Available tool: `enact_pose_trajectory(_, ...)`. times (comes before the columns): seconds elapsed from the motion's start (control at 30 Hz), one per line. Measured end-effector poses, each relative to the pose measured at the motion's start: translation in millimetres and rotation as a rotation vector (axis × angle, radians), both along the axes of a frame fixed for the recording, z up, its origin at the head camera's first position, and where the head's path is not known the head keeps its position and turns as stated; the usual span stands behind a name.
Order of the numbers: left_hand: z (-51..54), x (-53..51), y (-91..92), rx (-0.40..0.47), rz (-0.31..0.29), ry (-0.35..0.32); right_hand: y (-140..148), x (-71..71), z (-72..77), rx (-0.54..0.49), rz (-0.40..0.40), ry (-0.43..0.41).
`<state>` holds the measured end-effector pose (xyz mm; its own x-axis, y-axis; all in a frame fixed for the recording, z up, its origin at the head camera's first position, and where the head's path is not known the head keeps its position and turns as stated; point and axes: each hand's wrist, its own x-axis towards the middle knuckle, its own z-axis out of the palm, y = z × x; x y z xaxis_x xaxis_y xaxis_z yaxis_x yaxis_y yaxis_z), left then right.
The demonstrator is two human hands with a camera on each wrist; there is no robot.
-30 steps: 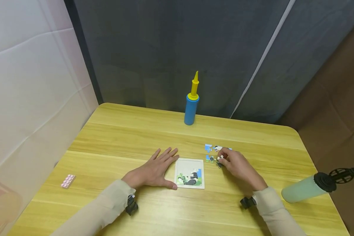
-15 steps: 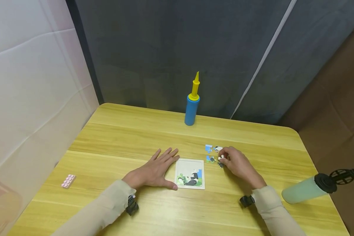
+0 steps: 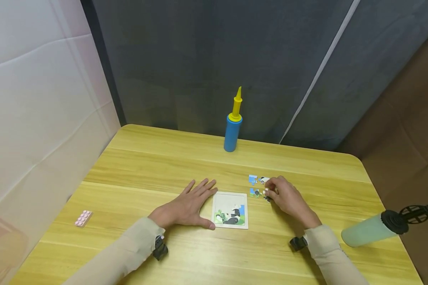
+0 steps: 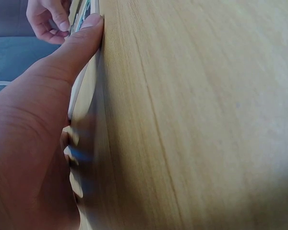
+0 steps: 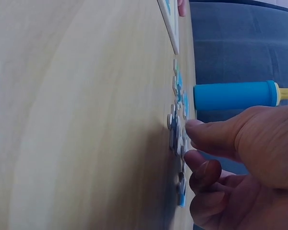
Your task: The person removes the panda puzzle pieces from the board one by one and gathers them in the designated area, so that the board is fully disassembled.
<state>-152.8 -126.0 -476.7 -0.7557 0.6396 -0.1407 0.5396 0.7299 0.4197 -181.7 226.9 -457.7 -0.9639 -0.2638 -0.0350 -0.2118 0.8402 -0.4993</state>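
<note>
My left hand (image 3: 187,206) lies flat with spread fingers at the left side of a square puzzle tray (image 3: 230,193); its thumb touches the tray's lower left edge. Panda pieces (image 3: 232,217) fill the tray's lower part, while its upper part shows bare board. Right of the tray, my right hand (image 3: 287,196) pinches a black-and-white puzzle piece (image 3: 266,194) low at the table, thumb and fingertips close together. In the right wrist view, this puzzle piece (image 5: 173,125) sits by the thumb tip; the fingers partly hide it. Beside it lie a blue piece (image 3: 253,179), a panda-face piece (image 3: 264,180) and a blue-green piece (image 3: 255,192).
A blue and yellow hand pump (image 3: 231,134) stands upright near the table's back edge. To the right is a pale green bottle (image 3: 367,230) with a black lid. A pink toy brick (image 3: 83,218) lies at the far left on the wooden table (image 3: 157,158).
My right hand and the black-and-white piece have shifted very slightly, with the fingers moving about the piece. My left hand stays in place beside the tray.
</note>
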Motion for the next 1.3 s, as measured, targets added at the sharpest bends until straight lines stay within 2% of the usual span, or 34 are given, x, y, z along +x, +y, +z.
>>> enact_pose_trajectory(0.27, 3.6, 1.4, 0.1, 0.012, 0.002, 0.003, -7, 3.8, 6.7, -0.002, 0.025, 0.032)
enact_pose_trajectory(0.7, 2.8, 1.4, -1.0, 0.016, -0.001, 0.01, -32, 18.2, 21.0, -0.046, 0.126, 0.041)
enact_pose_trajectory(0.93, 0.9, 0.5, -1.2, 0.019, -0.003, 0.025, -47, 28.1, 19.3, -0.021, 0.178, 0.043)
enact_pose_trajectory(1.17, 0.8, -0.1, -1.4, 0.018, -0.001, 0.016, -60, 36.2, 14.3, 0.0, 0.202, -0.022)
enact_pose_trajectory(1.3, 1.3, 0.2, -1.3, 0.014, 0.0, 0.009, -63, 40.1, 11.7, 0.021, 0.231, -0.032)
